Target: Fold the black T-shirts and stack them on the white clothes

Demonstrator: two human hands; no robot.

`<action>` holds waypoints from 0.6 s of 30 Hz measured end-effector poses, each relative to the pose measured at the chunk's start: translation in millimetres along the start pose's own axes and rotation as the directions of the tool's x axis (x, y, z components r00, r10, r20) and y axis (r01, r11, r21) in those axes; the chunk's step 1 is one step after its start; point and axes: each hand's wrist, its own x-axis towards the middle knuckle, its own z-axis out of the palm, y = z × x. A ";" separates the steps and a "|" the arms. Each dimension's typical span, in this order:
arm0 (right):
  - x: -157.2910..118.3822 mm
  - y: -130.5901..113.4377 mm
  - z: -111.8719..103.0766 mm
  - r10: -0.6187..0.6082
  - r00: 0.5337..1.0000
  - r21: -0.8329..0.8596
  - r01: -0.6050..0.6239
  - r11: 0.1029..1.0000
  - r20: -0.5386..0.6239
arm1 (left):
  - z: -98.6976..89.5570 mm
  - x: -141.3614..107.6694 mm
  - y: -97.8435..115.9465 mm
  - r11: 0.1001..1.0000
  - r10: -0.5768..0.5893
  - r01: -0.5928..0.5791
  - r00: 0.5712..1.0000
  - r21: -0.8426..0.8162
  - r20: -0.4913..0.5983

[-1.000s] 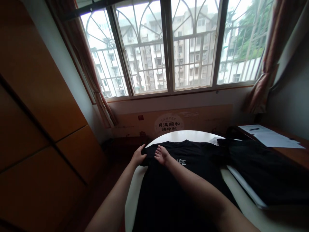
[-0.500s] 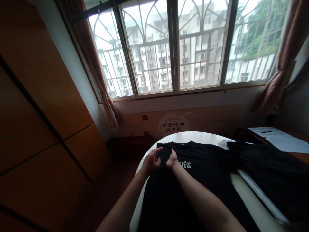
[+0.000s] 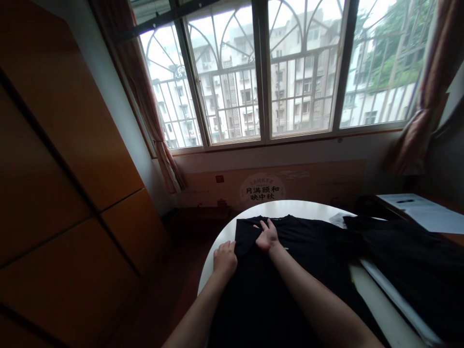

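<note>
The black T-shirt [image 3: 257,292] now has one sleeve [image 3: 247,238] folded inward — side narrowed. Left hand [image 3: 225,259] at its edge, grip unclear; right hand [image 3: 267,238] by its collar [image 3: 282,218], fingers apart.

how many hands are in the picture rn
2: the left hand at the left edge of the black t-shirt, and the right hand over the shirt near its collar. No others show.

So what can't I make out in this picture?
All in the head view:
- Pale print on the black shirt: unreadable; only a sliver shows past the right hand and forearm.
- Shirt's bottom end: cut off by the lower edge.
- Black cloth on the right: cut off by the right edge.
- Papers: any writing is too small.
</note>
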 end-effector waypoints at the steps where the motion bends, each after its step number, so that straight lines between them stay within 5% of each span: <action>1: -1.6 -8.3 -5.2 -0.016 0.999 -0.043 0.014 0.999 -0.031 | -0.2 -0.3 -3.0 1.000 -0.002 0.002 1.000 -0.006 -0.016; 7: -22.4 -65.2 -43.1 -0.180 0.977 -0.189 0.157 0.969 -0.111 | -9.8 7.1 -18.2 0.998 0.041 -0.045 0.996 -0.053 -0.073; 10: -39.0 -105.3 -68.2 -0.404 0.912 -0.458 0.330 0.825 -0.071 | -16.8 28.7 -12.9 0.989 0.131 -0.135 0.990 -0.063 -0.052; 13: -59.5 -154.7 -97.7 -0.664 0.735 -0.840 0.441 0.316 0.136 | -15.4 60.6 1.2 0.974 0.220 -0.220 0.975 -0.050 0.005; 15: -74.7 -187.2 -118.0 -0.687 0.658 -0.936 0.339 -0.094 0.307 | -7.5 80.7 12.0 0.969 0.245 -0.244 0.967 -0.032 0.063; 17: -89.5 -214.3 -137.7 -0.622 0.704 -0.918 0.112 -0.380 0.343 | 4.4 94.9 20.6 0.973 0.231 -0.232 0.965 -0.009 0.123; 18: -96.2 -225.0 -147.4 -0.595 0.746 -0.892 -0.003 -0.452 0.299 | 10.7 99.3 23.6 0.977 0.211 -0.214 0.966 0.005 0.150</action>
